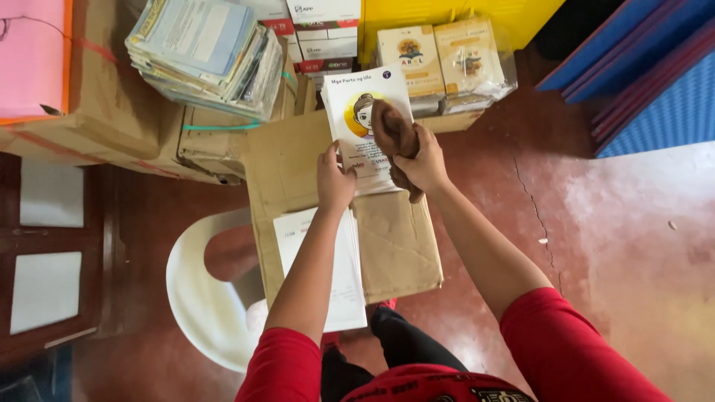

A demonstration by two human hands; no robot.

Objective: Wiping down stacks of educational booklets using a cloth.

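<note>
Right hand (426, 160) is clamped on a crumpled brown cloth (395, 138), pressing it on the white illustrated booklet (365, 123). Left hand (334, 179) pinches that booklet's lower edge, atop the flattened brown cardboard box (395, 246). Wiping looks midway; a white paper stack (339, 275) lies below.

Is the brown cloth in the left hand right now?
No, the brown cloth is bunched in the right hand, while the left hand grips the booklet by its lower edge.
</note>
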